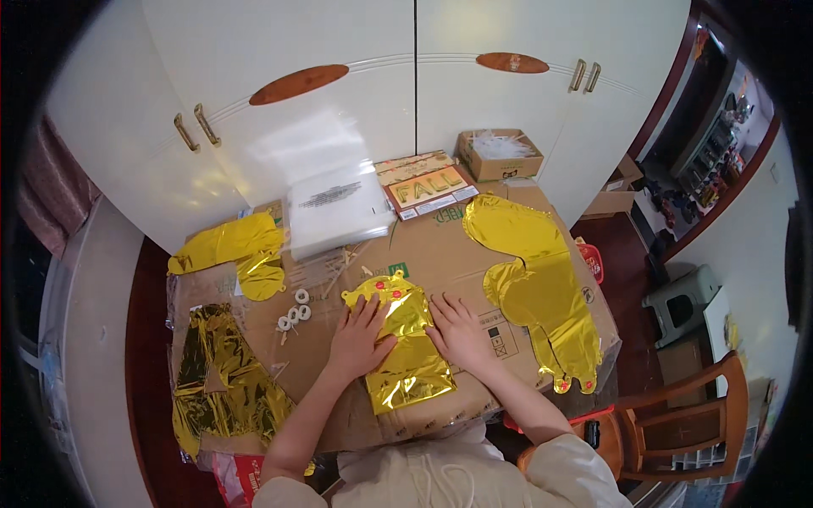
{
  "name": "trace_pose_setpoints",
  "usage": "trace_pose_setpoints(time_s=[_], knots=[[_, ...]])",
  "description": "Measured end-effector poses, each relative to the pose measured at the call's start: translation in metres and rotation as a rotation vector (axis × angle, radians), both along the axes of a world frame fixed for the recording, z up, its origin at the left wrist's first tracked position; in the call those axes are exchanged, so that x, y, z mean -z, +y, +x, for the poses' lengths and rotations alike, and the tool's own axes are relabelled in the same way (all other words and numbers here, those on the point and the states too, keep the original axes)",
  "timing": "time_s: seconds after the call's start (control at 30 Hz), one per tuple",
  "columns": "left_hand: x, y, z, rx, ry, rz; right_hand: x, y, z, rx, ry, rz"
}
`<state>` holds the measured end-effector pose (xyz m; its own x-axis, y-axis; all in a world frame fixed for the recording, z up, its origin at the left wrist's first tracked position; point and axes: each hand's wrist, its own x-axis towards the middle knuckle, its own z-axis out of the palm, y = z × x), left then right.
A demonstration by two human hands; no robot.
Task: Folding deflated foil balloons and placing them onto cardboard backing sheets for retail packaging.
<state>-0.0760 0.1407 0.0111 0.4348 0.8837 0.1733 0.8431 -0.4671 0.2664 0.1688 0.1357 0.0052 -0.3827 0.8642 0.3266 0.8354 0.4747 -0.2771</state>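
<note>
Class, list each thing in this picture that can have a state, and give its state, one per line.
Gold foil balloon: deflated, flat under both hands.
Left hand: open, pressing the balloon.
Right hand: open, pressing the balloon.
Cupboard doors: closed.
Cardboard box: open.

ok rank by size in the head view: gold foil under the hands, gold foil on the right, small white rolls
1. gold foil on the right
2. gold foil under the hands
3. small white rolls, by far the smallest

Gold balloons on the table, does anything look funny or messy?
Yes. The crumpled gold foil at the table's left edge is wrinkled and hangs over the side. The left hand and right hand press a folded gold balloon flat.
</note>
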Motion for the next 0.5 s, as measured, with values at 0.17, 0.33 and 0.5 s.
trace_pose_setpoints(time_s=[0.17,0.33,0.5], knots=[[0.0068,0.0003,0.0030,0.017,0.057,0.022,0.0024,-0.0010,0.0001,-0.013,-0.032,-0.004],[0.0063,-0.0010,0.0042,0.020,0.068,0.062,0.0072,-0.0010,0.0002,-0.047,-0.020,0.021],[0.0069,-0.0013,0.0039,0.021,0.061,0.069,0.0042,-0.0010,-0.0001,-0.072,-0.037,0.000]])
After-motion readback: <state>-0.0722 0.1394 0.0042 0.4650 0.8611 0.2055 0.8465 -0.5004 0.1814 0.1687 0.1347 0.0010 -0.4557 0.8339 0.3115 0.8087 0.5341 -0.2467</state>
